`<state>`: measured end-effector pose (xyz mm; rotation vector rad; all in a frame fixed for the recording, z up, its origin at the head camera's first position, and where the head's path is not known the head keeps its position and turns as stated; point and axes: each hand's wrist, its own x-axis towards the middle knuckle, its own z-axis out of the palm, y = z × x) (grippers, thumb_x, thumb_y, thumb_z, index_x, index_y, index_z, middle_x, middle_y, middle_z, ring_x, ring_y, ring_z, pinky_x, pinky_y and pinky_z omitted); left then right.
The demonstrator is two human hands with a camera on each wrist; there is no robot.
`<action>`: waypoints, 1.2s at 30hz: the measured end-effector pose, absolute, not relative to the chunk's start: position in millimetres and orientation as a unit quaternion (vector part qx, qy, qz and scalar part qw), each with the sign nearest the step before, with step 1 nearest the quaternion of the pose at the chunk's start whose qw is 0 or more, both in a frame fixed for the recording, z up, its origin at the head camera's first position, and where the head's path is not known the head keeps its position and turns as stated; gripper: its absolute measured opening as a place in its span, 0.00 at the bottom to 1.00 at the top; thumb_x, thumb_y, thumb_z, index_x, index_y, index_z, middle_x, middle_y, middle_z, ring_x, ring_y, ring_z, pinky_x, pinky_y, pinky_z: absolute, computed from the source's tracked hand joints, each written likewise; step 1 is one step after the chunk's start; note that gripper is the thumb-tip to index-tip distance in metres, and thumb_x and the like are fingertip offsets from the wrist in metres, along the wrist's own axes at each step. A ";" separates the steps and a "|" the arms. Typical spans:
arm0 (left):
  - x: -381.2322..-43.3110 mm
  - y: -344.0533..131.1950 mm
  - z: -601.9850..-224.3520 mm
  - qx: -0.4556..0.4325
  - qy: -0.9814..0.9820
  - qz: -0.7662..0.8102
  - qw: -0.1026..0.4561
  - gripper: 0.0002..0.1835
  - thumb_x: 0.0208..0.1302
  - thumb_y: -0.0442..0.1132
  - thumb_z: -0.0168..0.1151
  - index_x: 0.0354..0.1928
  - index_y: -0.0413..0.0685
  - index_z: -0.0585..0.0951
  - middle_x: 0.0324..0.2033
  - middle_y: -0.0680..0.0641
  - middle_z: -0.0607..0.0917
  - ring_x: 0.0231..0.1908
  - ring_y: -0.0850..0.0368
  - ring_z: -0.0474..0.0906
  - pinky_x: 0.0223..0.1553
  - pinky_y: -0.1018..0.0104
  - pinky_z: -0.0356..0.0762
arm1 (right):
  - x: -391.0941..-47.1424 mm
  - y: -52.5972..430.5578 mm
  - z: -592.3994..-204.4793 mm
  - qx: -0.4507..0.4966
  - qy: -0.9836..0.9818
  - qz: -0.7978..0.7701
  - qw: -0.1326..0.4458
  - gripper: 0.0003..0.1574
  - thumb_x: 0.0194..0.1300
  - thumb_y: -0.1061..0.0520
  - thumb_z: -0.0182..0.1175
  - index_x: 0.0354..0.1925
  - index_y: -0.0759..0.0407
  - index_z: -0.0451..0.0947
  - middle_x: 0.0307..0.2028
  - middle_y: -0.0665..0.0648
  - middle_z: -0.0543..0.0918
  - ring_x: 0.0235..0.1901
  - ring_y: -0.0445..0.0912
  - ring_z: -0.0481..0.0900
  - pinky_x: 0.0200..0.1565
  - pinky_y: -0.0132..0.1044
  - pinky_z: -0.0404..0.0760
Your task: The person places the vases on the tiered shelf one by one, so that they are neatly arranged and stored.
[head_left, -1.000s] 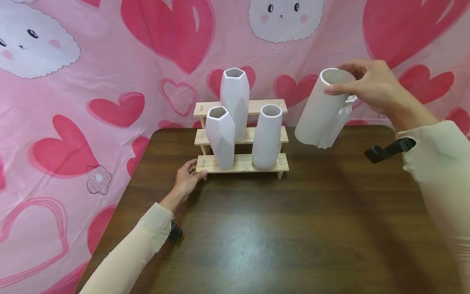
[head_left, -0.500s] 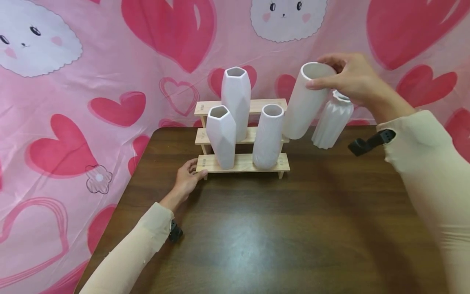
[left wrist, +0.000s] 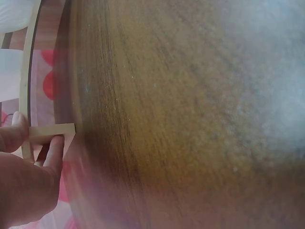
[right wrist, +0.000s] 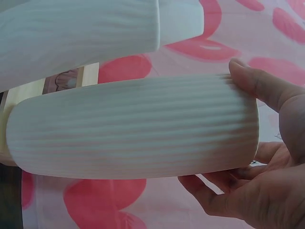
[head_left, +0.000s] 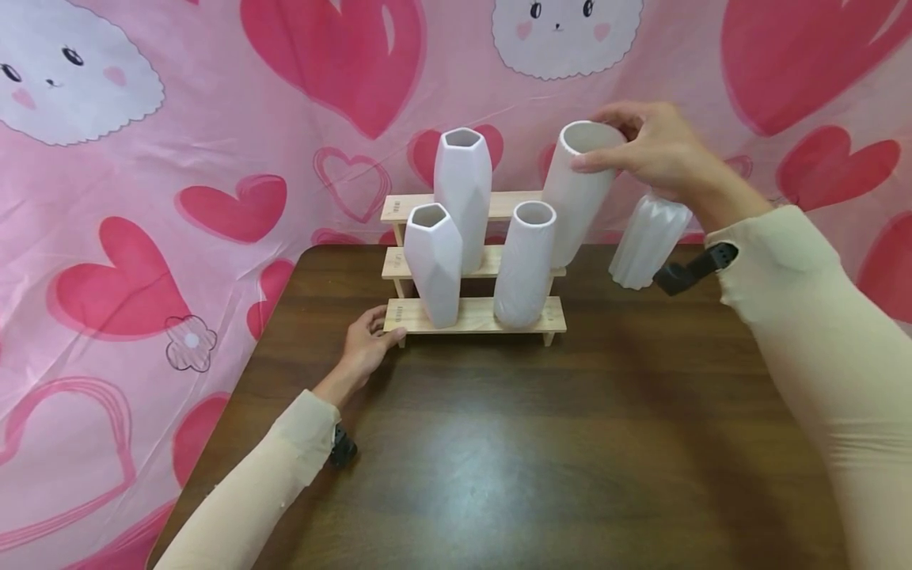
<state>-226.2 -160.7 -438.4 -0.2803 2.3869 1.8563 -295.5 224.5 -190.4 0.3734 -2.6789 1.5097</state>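
My right hand [head_left: 659,150] grips a ribbed white vase [head_left: 580,194] near its rim, thumb on the near side and fingers behind. The vase leans slightly, its base at the right end of the middle plank of a three-tier wooden stand [head_left: 473,315]. In the right wrist view the vase's ribs [right wrist: 133,129] run lengthwise and its base overlaps the wood. My left hand [head_left: 365,344] pinches the left end of the lowest plank; the left wrist view shows the thumb on top and fingers [left wrist: 56,152] by the stand's leg.
A tall faceted vase [head_left: 463,182] stands on the middle plank. On the lowest plank are a shorter faceted vase [head_left: 436,269] and a round slender vase [head_left: 526,265]. A fluted vase [head_left: 647,241] is right of the stand, partly behind my right wrist. Pink cloth [head_left: 342,95] hangs behind.
My right hand has carried the ribbed vase leftward, from over the fluted vase to the right end of the stand's middle plank. My left hand has stayed on the lowest plank.
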 end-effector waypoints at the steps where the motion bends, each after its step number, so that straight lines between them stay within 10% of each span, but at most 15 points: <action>1: -226.1 -160.7 -438.7 -0.092 0.785 0.611 0.052 0.33 0.65 0.35 0.63 0.70 0.44 0.62 0.58 0.40 0.76 0.57 0.49 0.73 0.48 0.68 0.75 | -296.7 223.2 -190.7 0.120 -0.866 0.484 0.019 0.41 0.50 0.52 0.76 0.60 0.61 0.73 0.43 0.50 0.80 0.40 0.43 0.73 0.37 0.29 0.74; 13: -224.7 -158.8 -440.9 -0.083 0.779 0.620 0.034 0.32 0.63 0.31 0.63 0.68 0.42 0.64 0.57 0.39 0.77 0.52 0.49 0.76 0.38 0.75 0.74 | -303.4 208.3 -193.3 0.123 -0.883 0.454 0.000 0.44 0.51 0.47 0.75 0.62 0.59 0.72 0.46 0.52 0.78 0.43 0.44 0.72 0.42 0.32 0.74; 36: -224.7 -157.9 -441.3 -0.079 0.793 0.603 0.042 0.33 0.64 0.34 0.63 0.69 0.43 0.63 0.58 0.39 0.76 0.58 0.48 0.73 0.49 0.64 0.74 | -312.9 205.2 -199.3 0.141 -0.896 0.419 -0.045 0.48 0.60 0.38 0.65 0.72 0.45 0.59 0.61 0.56 0.70 0.55 0.49 0.67 0.60 0.49 0.65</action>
